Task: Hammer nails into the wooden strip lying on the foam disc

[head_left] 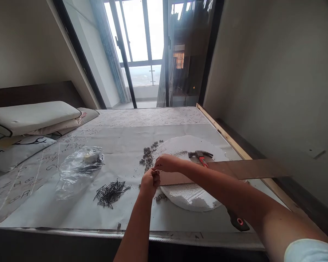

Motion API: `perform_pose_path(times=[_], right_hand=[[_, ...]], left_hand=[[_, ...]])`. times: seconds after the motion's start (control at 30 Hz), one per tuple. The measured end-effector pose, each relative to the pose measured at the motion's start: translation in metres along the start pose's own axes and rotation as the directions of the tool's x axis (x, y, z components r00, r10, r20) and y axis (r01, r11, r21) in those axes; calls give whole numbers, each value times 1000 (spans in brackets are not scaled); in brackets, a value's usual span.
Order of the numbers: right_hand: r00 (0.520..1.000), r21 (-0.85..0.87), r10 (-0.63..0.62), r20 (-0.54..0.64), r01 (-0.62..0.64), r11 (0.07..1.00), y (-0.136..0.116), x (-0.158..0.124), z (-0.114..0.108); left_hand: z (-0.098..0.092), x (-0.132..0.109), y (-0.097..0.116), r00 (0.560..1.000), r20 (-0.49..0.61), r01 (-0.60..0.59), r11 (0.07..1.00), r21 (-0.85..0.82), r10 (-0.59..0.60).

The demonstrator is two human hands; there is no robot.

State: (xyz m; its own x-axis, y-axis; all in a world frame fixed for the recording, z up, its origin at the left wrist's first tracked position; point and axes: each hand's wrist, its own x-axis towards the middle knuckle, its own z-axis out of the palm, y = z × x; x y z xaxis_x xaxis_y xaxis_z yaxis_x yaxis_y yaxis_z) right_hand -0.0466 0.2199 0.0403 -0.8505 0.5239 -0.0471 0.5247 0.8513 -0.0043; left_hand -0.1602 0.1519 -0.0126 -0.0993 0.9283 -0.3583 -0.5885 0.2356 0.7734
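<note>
The bed [104, 214] carries a brown wooden board [235, 170], its long axis running left to right across a white foam disc [191, 198]; the right forearm hides its middle. The hammer [200, 157] is partly covered too. At the board's left end, right hand [168, 163] and left hand [151, 182] have fingers pinched together; what they pinch is too small to make out. Loose nails [111, 192] lie nearby.

Two bare forearms in view, no watch, rings or gloves. Left hand [151, 181] and right hand [167, 162] uncovered. Short pale-white fabric sleeve [308, 251] on right upper arm only.
</note>
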Motion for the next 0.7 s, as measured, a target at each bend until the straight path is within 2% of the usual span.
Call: perform_pose_path(times=[0.17,0.27,0.37,0.53,0.7], right_hand=[[997,-32,82,14,-81,996,10,-3,30],[992,-80,107,60,-102,992,7,0,53],[991,-140,106,81,-94,986,4,5,66],[993,-212,58,106,-34,977,0,12,68],[990,-258,30,134,5,966,-3,19,66]], left_hand=[[-5,5,2,988,-150,15,999,-51,-22],[-7,7,-4,990,-143,-11,1000,-1,10],[-8,11,-10,991,-134,-10,999,34,14],[-12,21,-15,983,-181,48,997,60,-37],[-14,26,-18,984,-172,62,992,110,-42]])
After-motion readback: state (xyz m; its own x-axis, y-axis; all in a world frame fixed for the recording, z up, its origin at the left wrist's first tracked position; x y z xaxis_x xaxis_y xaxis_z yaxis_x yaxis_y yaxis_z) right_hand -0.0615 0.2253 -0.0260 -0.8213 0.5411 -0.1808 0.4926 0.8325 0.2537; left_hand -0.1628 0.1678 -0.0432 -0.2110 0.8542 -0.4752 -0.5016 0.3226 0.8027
